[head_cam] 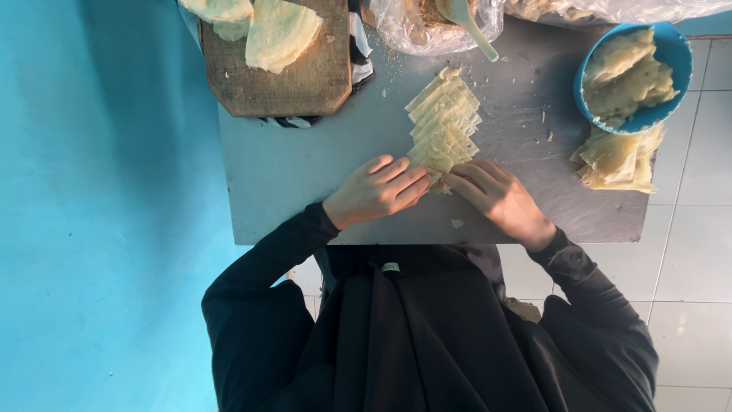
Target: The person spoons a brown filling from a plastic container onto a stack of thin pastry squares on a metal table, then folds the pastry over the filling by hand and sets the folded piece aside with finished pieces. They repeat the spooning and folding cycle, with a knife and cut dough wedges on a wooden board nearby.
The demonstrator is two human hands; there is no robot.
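A wooden board (286, 80) carrying pale flatbreads (278, 32) lies at the far left of the grey tabletop (305, 175). Both hands pinch the near end of a row of overlapped dough strips (444, 122) mid-table; left hand (375, 191) and right hand (496, 197) meet there; a blue bowl (675, 53) of dough pieces sits far right.

On the table (305, 183), both hands meet at the near end of a row of dough sheets (444, 118). Board (297, 76) far left, bowl (671, 53) far right, bag (412, 30) behind.
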